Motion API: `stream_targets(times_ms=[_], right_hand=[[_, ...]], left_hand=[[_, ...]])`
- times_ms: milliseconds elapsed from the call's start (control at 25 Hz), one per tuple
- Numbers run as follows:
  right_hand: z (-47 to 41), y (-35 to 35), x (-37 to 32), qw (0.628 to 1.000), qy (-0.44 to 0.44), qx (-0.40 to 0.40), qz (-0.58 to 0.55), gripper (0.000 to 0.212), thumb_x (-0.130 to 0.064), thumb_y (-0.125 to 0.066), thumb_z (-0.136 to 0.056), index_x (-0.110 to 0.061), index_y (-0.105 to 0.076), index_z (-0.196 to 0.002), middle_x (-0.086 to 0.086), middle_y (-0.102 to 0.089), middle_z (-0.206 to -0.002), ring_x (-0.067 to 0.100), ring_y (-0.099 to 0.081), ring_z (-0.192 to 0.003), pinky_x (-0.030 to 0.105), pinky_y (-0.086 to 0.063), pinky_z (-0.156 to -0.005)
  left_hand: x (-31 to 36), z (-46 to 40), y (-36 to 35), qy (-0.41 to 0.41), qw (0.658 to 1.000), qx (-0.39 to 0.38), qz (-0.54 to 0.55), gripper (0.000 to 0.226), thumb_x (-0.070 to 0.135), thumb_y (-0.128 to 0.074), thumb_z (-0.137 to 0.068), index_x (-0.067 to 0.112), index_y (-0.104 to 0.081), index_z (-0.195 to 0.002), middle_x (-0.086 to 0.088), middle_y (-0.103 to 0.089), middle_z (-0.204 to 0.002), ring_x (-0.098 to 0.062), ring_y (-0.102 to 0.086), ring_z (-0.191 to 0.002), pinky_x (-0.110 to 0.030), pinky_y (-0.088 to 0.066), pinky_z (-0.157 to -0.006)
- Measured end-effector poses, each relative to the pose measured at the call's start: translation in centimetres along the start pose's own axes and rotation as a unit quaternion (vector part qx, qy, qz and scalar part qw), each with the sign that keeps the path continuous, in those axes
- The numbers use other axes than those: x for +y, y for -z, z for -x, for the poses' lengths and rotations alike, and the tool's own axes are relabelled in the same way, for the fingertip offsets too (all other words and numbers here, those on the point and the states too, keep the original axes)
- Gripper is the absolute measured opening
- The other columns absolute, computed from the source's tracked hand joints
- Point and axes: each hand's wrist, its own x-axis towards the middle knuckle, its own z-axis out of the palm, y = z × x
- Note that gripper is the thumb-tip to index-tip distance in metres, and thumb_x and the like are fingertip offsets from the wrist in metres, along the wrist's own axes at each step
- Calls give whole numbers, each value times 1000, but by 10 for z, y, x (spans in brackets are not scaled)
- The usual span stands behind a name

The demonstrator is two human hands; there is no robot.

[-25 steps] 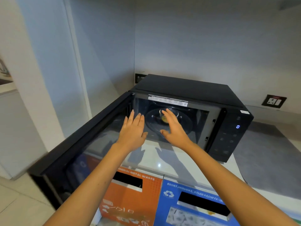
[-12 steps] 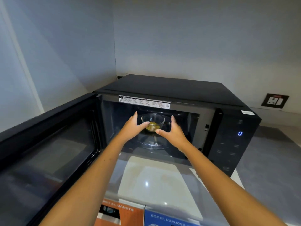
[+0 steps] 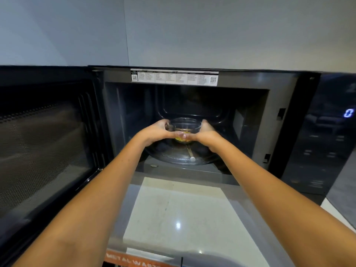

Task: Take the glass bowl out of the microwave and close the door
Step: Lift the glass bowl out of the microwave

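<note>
A small clear glass bowl [image 3: 184, 124] with something yellow in its bottom is inside the black microwave [image 3: 285, 120], over the glass turntable [image 3: 179, 158]. My left hand [image 3: 158, 131] cups its left side and my right hand [image 3: 207, 132] its right side, thumbs meeting in front. Whether the bowl rests on the turntable or is raised off it I cannot tell. The microwave door [image 3: 46, 143] stands swung wide to the left.
A pale glossy counter [image 3: 179, 214] lies in front of the microwave. The control panel [image 3: 327, 143] on the right shows a lit blue digit. An orange bin label [image 3: 134, 261] peeks in at the bottom edge. Grey walls rise behind.
Both hands went from spread in front of the cavity to reaching inside and closing round the bowl. The camera came closer and lower to the microwave.
</note>
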Motion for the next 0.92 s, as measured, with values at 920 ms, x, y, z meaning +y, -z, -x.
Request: stream_targets(times_ms=[920], right_hand=[[132, 43, -48, 994, 25, -21, -106, 95, -19, -87, -61, -14, -31, -138, 6, -47, -137, 24, -51, -123, 42, -47, -102]], left_hand=[[84, 120, -2, 0, 997, 48, 67, 50, 21, -87, -65, 31, -55, -101, 7, -69, -110, -10, -67, -103, -34, -55, -92]])
